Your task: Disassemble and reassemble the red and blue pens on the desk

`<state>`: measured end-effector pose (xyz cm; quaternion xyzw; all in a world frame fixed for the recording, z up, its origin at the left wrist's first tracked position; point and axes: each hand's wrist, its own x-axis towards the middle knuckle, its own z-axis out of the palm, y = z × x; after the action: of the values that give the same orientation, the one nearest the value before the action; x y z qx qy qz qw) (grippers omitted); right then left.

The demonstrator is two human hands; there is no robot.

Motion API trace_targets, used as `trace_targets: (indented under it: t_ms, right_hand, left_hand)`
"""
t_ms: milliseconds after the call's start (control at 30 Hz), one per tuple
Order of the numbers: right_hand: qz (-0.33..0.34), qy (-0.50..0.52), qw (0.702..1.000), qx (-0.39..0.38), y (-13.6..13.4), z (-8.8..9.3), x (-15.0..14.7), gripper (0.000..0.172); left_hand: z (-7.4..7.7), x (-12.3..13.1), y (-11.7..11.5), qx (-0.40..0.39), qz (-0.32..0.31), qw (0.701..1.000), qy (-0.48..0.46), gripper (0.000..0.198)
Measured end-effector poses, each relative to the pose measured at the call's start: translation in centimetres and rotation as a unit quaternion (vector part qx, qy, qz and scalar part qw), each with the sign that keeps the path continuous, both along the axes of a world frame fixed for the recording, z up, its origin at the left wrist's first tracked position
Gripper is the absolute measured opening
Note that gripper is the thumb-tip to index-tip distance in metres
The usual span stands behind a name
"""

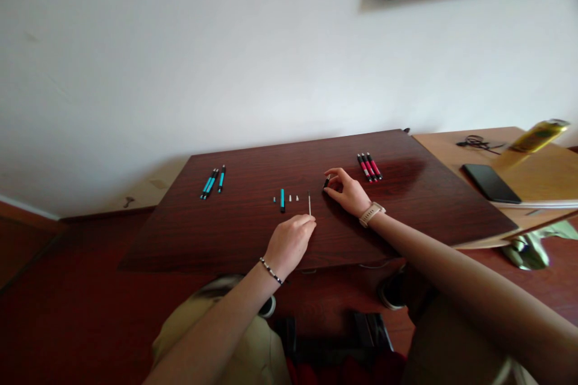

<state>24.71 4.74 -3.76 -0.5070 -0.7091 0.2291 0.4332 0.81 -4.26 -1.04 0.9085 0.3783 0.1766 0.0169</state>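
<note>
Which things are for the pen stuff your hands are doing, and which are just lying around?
In use: left hand holding thin refill; right hand pinching black pen piece; teal barrel; small pale bits; teal pens; red pens.
Lying about: black phone; yellow container; black cord.

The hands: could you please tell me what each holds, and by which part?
Left hand pinches a thin pen refill by its near end; right hand pinches a small black pen piece, grip point unclear.
</note>
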Motion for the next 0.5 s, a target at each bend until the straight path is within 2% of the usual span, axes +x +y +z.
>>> trace_targets:
  t_ms: [167,500]
  right_hand:
    - [-0.004,0.004,1.000,0.002,0.04,-0.01,-0.03,0.020]
    - [0.051,0.048,0.997,0.016,-0.67,0.91,-0.51,0.013]
  left_hand:
    - [-0.23,0.12,-0.01,0.004,-0.002,1.000,-0.010,0.021]
    - [-0.12,0.61,-0.45,0.006,-0.013,1.000,-0.010,0.021]
